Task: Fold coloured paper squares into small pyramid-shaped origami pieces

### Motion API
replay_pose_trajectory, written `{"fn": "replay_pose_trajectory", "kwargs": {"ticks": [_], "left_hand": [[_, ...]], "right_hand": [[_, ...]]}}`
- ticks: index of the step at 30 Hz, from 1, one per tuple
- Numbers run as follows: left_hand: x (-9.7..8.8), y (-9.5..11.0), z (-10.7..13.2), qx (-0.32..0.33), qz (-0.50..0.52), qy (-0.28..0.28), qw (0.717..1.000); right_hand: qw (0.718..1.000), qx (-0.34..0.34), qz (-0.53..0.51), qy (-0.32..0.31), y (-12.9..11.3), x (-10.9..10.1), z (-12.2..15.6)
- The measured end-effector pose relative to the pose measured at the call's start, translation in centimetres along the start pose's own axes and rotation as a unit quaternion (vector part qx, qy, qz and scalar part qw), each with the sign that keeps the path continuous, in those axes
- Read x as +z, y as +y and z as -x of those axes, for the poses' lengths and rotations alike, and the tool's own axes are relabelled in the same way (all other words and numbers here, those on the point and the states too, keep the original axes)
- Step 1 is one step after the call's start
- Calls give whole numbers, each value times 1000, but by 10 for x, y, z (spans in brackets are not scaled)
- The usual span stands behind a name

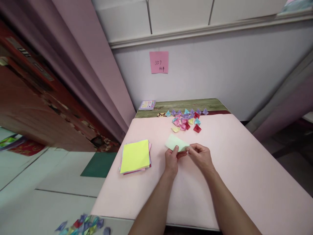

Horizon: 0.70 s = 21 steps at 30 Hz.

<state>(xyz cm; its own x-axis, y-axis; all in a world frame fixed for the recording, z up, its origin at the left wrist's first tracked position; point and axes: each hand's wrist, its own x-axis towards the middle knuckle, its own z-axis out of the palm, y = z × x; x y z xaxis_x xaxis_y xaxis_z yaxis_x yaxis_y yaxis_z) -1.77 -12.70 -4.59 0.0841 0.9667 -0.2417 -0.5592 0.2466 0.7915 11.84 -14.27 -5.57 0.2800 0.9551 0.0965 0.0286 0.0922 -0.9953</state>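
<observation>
A pale green sheet of origami paper (176, 142), folded into a rectangle, is held above the pink tabletop (195, 195). My left hand (172, 160) grips its lower left edge, thumb on top and fingers underneath. At the right corner, my right hand (201, 156) pinches the paper between thumb and fingertips. Beyond the paper lies a cluster of small folded paper boats (182, 123) in pink, red, yellow, blue and purple. Left of my hands sits a stack of square paper (135, 156) with a yellow sheet uppermost.
A pack of printed cards or paper (147, 104) lies at the far left corner of the table. On the wall is a pink note (158, 62) with handwriting. More folded paper pieces (83, 225) lie beyond the table's front left edge. A curtain (97, 65) hangs at the left.
</observation>
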Motion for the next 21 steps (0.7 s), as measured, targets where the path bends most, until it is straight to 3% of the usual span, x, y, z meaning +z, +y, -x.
{"fn": "replay_pose_trajectory", "kwargs": {"ticks": [4, 8, 12, 16, 21], "left_hand": [[-2, -4, 7, 24, -8, -20, 999], [-3, -8, 5, 62, -47, -5, 997], [-2, -10, 3, 70, -79, 7, 994], [-3, -8, 2, 67, -96, -43, 992], [-5, -2, -7, 54, 12, -43, 998]], "right_hand": [[997, 49, -48, 34, 1, 6, 1], [996, 36, -74, 43, 2, 7, -2], [997, 31, -64, -20, 2, 4, -4], [990, 64, -100, -77, 1, 0, -6], [988, 80, -101, -84, -4, -4, -8]]}}
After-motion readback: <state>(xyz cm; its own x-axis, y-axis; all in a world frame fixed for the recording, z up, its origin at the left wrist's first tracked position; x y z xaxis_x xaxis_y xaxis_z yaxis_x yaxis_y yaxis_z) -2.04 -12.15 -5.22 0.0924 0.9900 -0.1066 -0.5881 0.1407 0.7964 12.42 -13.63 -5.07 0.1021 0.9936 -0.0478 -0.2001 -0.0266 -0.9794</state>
